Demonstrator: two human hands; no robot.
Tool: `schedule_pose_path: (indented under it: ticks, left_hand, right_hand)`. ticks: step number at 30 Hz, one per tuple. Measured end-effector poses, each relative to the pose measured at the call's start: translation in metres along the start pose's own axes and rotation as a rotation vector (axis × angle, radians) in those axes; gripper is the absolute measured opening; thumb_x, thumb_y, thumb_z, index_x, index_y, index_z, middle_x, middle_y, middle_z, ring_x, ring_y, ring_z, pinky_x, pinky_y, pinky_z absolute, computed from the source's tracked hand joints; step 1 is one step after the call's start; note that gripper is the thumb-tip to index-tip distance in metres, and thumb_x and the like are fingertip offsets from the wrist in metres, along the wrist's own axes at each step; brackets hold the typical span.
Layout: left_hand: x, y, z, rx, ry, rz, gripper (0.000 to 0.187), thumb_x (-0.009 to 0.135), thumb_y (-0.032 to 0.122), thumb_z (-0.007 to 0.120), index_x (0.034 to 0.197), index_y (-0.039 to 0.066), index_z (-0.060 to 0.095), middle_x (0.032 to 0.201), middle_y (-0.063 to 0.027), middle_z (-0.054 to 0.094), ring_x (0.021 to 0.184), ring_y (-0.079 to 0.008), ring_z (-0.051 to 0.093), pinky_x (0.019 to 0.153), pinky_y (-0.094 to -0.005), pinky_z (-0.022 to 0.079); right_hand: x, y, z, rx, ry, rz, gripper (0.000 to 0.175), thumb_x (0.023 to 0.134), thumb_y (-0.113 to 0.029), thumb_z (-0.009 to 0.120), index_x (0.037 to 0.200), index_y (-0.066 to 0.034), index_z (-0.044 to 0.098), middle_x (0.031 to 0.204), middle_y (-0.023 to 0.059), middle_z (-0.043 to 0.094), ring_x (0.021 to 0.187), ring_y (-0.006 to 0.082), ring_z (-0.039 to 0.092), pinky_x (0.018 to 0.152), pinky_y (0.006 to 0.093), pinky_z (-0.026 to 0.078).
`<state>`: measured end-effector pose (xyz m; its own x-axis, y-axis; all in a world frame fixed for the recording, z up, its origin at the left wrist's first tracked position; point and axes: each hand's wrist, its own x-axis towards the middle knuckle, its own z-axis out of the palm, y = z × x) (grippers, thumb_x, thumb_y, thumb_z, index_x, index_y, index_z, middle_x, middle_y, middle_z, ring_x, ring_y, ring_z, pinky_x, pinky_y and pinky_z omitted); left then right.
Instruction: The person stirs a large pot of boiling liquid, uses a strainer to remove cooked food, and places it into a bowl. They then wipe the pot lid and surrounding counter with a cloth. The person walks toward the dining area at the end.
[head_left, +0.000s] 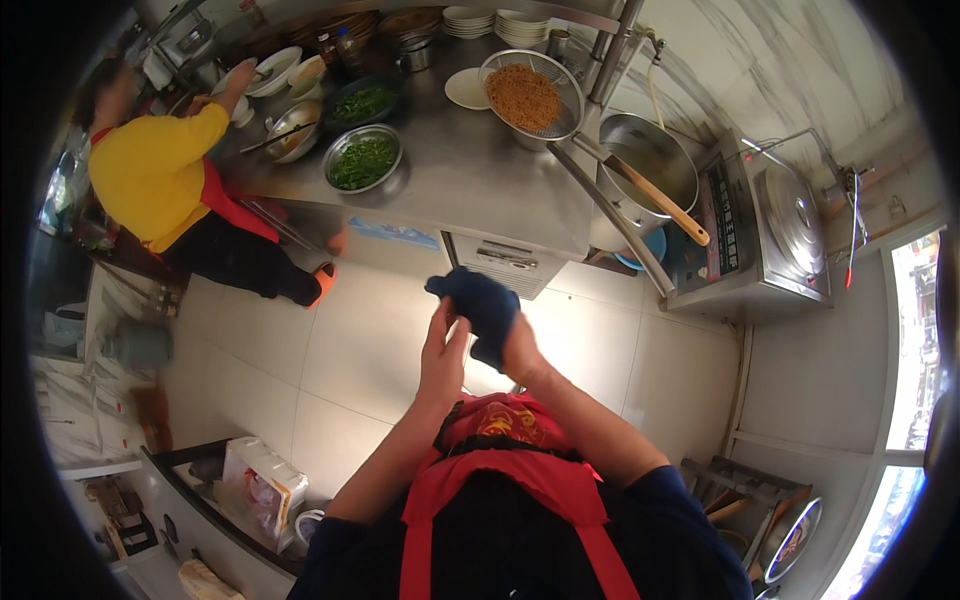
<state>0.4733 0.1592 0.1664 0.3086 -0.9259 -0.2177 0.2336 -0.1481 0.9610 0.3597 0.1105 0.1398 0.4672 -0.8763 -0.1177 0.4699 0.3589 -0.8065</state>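
Note:
A dark blue cloth (480, 307) is bunched up in front of my red apron (517, 424), above the tiled floor. My right hand (523, 351) grips it from the right, and the cloth hides most of those fingers. On the other side, the raised fingers of my left hand (442, 356) are at the cloth's left edge. They appear to touch it, but whether they pinch it cannot be seen. Slight blur softens the cloth's outline.
Ahead runs a steel counter (450, 172) with a bowl of chopped greens (364, 159) and a strainer of fried noodles (525, 97). Its handle juts past the counter edge beside a large pot (649, 161). A co-worker in yellow (161, 176) stands left. An open drawer (195, 480) sits behind left.

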Motion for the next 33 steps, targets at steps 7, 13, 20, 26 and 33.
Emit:
schedule_pose_path:
  ticks: [7,13,20,26,33]
  left_hand:
    - [0.003,0.029,0.002,-0.557,-0.095,0.029,0.042,0.106,0.036,0.045,0.135,0.006,0.052,0.120,-0.0060,0.062,0.106,-0.0196,0.063,0.085,-0.0298,0.053]
    - [-0.011,0.032,0.008,0.141,-0.370,0.070,0.061,0.081,0.015,0.082,0.133,0.005,0.052,0.121,-0.0095,0.063,0.107,-0.0195,0.062,0.093,-0.0325,0.052]
    - [-0.024,-0.001,0.035,-0.049,0.049,-0.010,0.038,0.092,0.016,0.074,0.121,0.000,0.056,0.111,-0.0084,0.064,0.102,-0.0174,0.061,0.091,-0.0283,0.050]
    - [-0.013,-0.020,0.051,-0.443,0.128,-0.241,0.036,0.105,0.039,0.055,0.125,0.010,0.058,0.107,-0.0018,0.063,0.098,-0.0137,0.062,0.091,-0.0289,0.049]
    - [-0.001,-0.035,0.051,-0.909,-0.267,-0.488,0.057,0.101,0.051,0.053,0.129,0.001,0.054,0.105,-0.0119,0.063,0.102,-0.0240,0.061,0.093,-0.0325,0.049]
  right_hand:
    - [-0.036,-0.031,0.034,-0.478,-0.335,-0.001,0.068,0.106,-0.045,0.042,0.153,0.0039,0.032,0.157,0.0213,0.036,0.146,0.0342,0.035,0.120,0.0398,0.028]
    - [-0.048,0.008,0.005,0.584,0.029,0.317,0.041,0.102,-0.029,0.059,0.135,-0.0050,0.053,0.135,0.0095,0.058,0.119,0.0235,0.059,0.096,0.0350,0.050]
    - [-0.041,0.038,-0.013,-0.338,0.151,-0.032,0.036,0.088,-0.013,0.067,0.121,-0.0034,0.055,0.117,0.0140,0.061,0.108,0.0251,0.061,0.087,0.0381,0.051]
    - [-0.049,-0.005,-0.009,-0.788,0.121,-0.353,0.038,0.089,-0.013,0.055,0.124,0.0001,0.053,0.118,0.0250,0.055,0.109,0.0454,0.052,0.092,0.0495,0.044]
    - [-0.101,-0.035,-0.014,-0.735,-0.065,-0.219,0.047,0.106,-0.031,0.041,0.133,0.0064,0.050,0.146,0.0307,0.039,0.138,0.0485,0.033,0.118,0.0486,0.026]
